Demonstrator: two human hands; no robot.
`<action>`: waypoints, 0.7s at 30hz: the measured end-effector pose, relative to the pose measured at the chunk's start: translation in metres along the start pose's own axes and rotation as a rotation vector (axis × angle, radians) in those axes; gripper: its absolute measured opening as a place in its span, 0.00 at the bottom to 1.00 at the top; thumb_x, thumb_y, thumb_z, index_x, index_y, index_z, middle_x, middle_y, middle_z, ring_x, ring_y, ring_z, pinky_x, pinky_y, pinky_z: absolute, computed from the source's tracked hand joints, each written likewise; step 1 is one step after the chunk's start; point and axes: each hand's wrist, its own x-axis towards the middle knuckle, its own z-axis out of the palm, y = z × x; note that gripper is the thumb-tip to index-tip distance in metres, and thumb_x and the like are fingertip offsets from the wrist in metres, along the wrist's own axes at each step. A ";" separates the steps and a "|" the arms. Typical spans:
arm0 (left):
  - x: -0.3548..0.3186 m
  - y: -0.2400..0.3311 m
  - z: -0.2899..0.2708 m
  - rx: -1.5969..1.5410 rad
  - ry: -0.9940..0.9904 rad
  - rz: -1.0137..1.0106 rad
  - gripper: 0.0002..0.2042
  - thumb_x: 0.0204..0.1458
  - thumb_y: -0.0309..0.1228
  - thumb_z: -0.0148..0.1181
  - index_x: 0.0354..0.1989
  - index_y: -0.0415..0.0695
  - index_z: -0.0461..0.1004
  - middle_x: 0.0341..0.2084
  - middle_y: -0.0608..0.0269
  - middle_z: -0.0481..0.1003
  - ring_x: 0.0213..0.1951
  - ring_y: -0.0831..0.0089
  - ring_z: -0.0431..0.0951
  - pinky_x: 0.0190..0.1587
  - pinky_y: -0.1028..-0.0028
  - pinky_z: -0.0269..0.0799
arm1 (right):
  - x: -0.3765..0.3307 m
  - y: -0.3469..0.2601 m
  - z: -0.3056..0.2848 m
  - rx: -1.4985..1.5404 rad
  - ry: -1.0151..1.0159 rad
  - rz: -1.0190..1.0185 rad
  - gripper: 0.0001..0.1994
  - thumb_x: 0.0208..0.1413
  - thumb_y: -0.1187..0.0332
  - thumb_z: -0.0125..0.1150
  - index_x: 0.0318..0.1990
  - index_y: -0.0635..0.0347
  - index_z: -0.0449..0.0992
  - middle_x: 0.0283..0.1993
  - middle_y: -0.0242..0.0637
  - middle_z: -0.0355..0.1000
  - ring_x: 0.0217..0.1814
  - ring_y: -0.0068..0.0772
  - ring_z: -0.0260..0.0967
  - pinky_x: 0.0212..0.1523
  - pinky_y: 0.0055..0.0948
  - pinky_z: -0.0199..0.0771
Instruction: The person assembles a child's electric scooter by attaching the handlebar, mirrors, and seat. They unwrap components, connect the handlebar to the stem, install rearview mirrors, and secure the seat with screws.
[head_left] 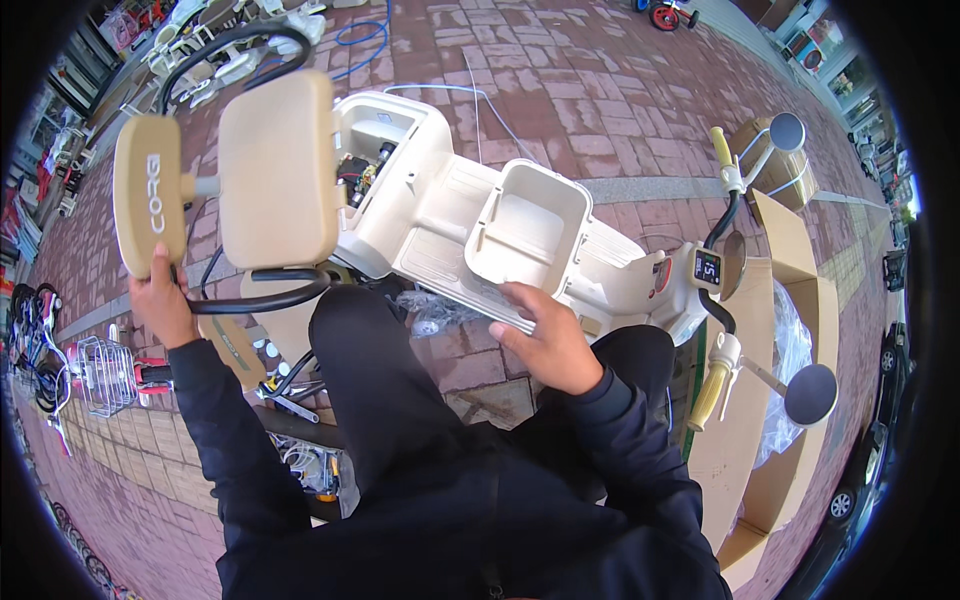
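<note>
1. The step in hand appears to be steadying or positioning the seat: a beige, rounded-square padded cushion [278,170] joined to a narrow beige padded backrest [150,195]. It sits at the left end of a cream plastic scooter body [440,180], overlapping a deep, open-topped rear compartment with wiring inside [356,175].
2. The left hand [165,305] grasps the backrest at its lower end, fingers bent against the pad.
3. The right hand [550,340] has nothing in its grasp; its fingers are loosely spread by the near rim of a cream plastic tub [535,205]. Whether they touch it, I cannot tell.
4. The next move seems to call for a second hold on the cushion, keeping its edge off the compartment wall.
5. Black tubular armrests [290,287] jut from both sides of the seat and could catch on the body or the near knee [365,330].
6. The near side is tight, with both knees close to the body. More room lies on the far side, over reddish brick paving [600,90].
7. To the right, handlebars with pale yellow grips [710,395] and a large brown cardboard box [825,330] limit movement.
</note>
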 end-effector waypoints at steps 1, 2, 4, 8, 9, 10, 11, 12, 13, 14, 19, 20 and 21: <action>0.005 0.021 0.022 -0.046 -0.042 -0.019 0.14 0.65 0.37 0.68 0.41 0.37 0.76 0.21 0.64 0.75 0.18 0.80 0.71 0.21 0.78 0.63 | 0.021 0.001 0.002 0.201 -0.009 0.053 0.29 0.65 0.61 0.71 0.68 0.68 0.71 0.66 0.54 0.74 0.68 0.47 0.74 0.67 0.39 0.73; 0.007 0.039 0.044 -0.123 -0.108 0.019 0.13 0.64 0.36 0.69 0.41 0.38 0.75 0.23 0.64 0.76 0.18 0.80 0.71 0.20 0.79 0.62 | 0.040 0.003 0.003 0.388 -0.008 0.096 0.30 0.66 0.61 0.70 0.70 0.68 0.68 0.68 0.54 0.73 0.69 0.46 0.73 0.69 0.40 0.72; 0.000 0.067 0.087 -0.243 -0.232 -0.084 0.13 0.64 0.36 0.68 0.41 0.38 0.75 0.25 0.64 0.77 0.18 0.81 0.71 0.20 0.79 0.63 | 0.061 0.011 -0.005 0.552 0.048 0.056 0.31 0.71 0.58 0.65 0.73 0.69 0.64 0.71 0.56 0.70 0.74 0.48 0.69 0.72 0.43 0.70; -0.054 0.081 0.177 -0.410 -0.508 -0.244 0.11 0.64 0.33 0.68 0.43 0.38 0.76 0.25 0.63 0.78 0.17 0.80 0.72 0.18 0.79 0.63 | 0.063 0.039 -0.022 1.243 0.036 -0.061 0.40 0.70 0.52 0.66 0.79 0.65 0.54 0.72 0.52 0.68 0.74 0.41 0.68 0.70 0.39 0.72; -0.070 0.076 0.200 -0.453 -0.558 -0.301 0.10 0.63 0.32 0.68 0.42 0.38 0.76 0.25 0.63 0.78 0.17 0.80 0.72 0.18 0.79 0.63 | 0.062 0.047 -0.026 1.189 0.102 -0.049 0.38 0.71 0.54 0.65 0.77 0.65 0.55 0.70 0.50 0.69 0.72 0.39 0.70 0.68 0.38 0.74; -0.087 0.069 0.221 -0.428 -0.624 -0.316 0.13 0.64 0.35 0.66 0.46 0.36 0.77 0.26 0.64 0.78 0.17 0.81 0.70 0.18 0.80 0.61 | 0.061 0.056 -0.029 1.135 0.164 -0.034 0.35 0.71 0.56 0.64 0.76 0.66 0.57 0.69 0.48 0.71 0.69 0.38 0.72 0.67 0.37 0.75; -0.101 0.061 0.238 -0.401 -0.668 -0.378 0.14 0.64 0.35 0.66 0.46 0.36 0.77 0.26 0.64 0.78 0.16 0.81 0.70 0.18 0.80 0.61 | 0.061 0.064 -0.030 1.119 0.223 0.006 0.33 0.72 0.59 0.63 0.75 0.66 0.58 0.67 0.46 0.72 0.68 0.36 0.73 0.66 0.37 0.76; -0.111 0.052 0.254 -0.353 -0.701 -0.451 0.14 0.63 0.35 0.67 0.47 0.36 0.77 0.26 0.64 0.77 0.16 0.81 0.70 0.17 0.80 0.61 | 0.062 0.072 -0.031 1.101 0.280 0.048 0.30 0.72 0.61 0.62 0.74 0.66 0.59 0.66 0.45 0.74 0.66 0.34 0.74 0.65 0.36 0.77; -0.117 0.043 0.267 -0.310 -0.739 -0.446 0.14 0.61 0.36 0.68 0.46 0.36 0.78 0.25 0.64 0.78 0.16 0.81 0.71 0.17 0.79 0.62 | 0.061 0.078 -0.030 1.122 0.336 0.120 0.28 0.73 0.64 0.61 0.73 0.66 0.61 0.64 0.43 0.75 0.64 0.33 0.75 0.64 0.35 0.77; -0.122 0.034 0.277 -0.235 -0.762 -0.464 0.15 0.60 0.36 0.70 0.45 0.36 0.78 0.25 0.63 0.78 0.16 0.81 0.72 0.16 0.78 0.63 | 0.061 0.083 -0.028 1.140 0.385 0.209 0.25 0.73 0.67 0.60 0.72 0.67 0.62 0.63 0.42 0.76 0.62 0.32 0.76 0.63 0.35 0.78; -0.140 -0.015 0.305 -0.203 -0.910 -0.570 0.17 0.61 0.39 0.69 0.45 0.35 0.80 0.25 0.64 0.79 0.16 0.81 0.73 0.18 0.78 0.65 | 0.058 0.095 -0.023 1.142 0.444 0.243 0.22 0.73 0.73 0.56 0.70 0.69 0.64 0.65 0.45 0.75 0.62 0.33 0.76 0.64 0.35 0.77; -0.141 -0.024 0.309 -0.191 -0.932 -0.577 0.17 0.61 0.38 0.68 0.46 0.34 0.80 0.26 0.64 0.80 0.16 0.80 0.74 0.18 0.78 0.67 | 0.058 0.096 -0.023 1.120 0.441 0.246 0.22 0.73 0.73 0.57 0.70 0.69 0.64 0.64 0.44 0.75 0.61 0.33 0.77 0.63 0.36 0.78; -0.143 -0.031 0.311 -0.198 -0.966 -0.576 0.17 0.61 0.38 0.68 0.46 0.34 0.80 0.27 0.63 0.80 0.16 0.80 0.75 0.18 0.77 0.68 | 0.059 0.096 -0.022 1.099 0.442 0.254 0.22 0.73 0.72 0.57 0.69 0.69 0.64 0.64 0.44 0.75 0.60 0.33 0.78 0.62 0.36 0.79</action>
